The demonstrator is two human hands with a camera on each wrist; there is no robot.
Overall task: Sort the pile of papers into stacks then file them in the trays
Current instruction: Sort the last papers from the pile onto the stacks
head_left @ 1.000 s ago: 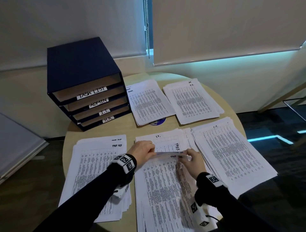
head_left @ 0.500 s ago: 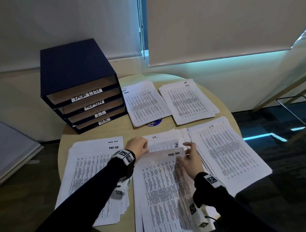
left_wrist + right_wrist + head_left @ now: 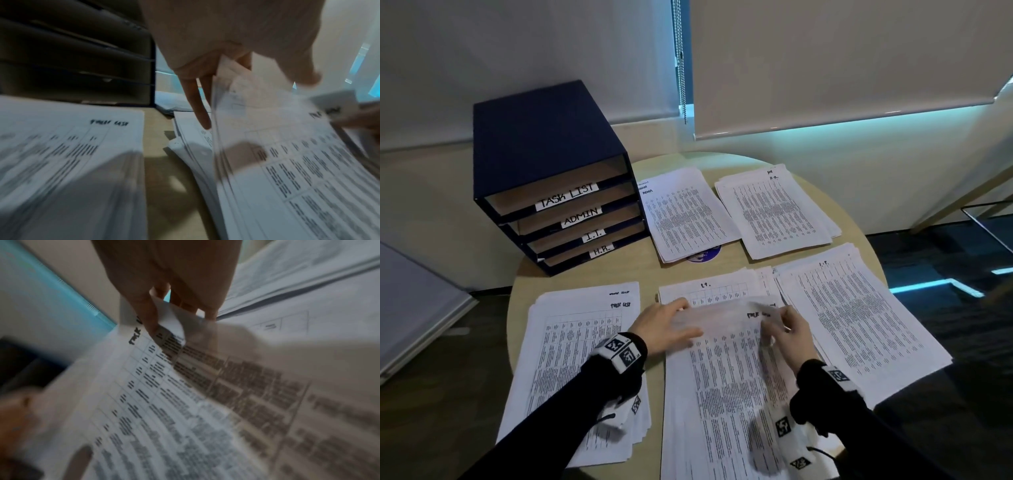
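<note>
A mixed pile of printed papers (image 3: 722,404) lies in the middle front of the round table (image 3: 647,270). Its top sheet (image 3: 726,322), hand-marked "TASK LIST", has its far edge raised off the pile. My left hand (image 3: 671,325) pinches that edge at the left, thumb on top and fingers (image 3: 203,120) behind. My right hand (image 3: 787,325) pinches the sheet's right corner (image 3: 170,316). The sheet underneath is marked "I.T." (image 3: 705,285). A dark blue tray rack (image 3: 544,154) stands at the back left, with slots labelled TASK LIST, ADMIN, I.T. and H.R.
Sorted stacks lie around the pile: task list (image 3: 571,359) at the left, I.T. (image 3: 859,325) at the right, admin (image 3: 688,216) and H.R. (image 3: 777,212) at the back. A blue round sticker (image 3: 705,255) peeks out under the admin stack. The I.T. stack overhangs the table's right edge.
Half a second ago the top sheet lay flat with both hands at its far edge. Now that edge is lifted between the two hands.
</note>
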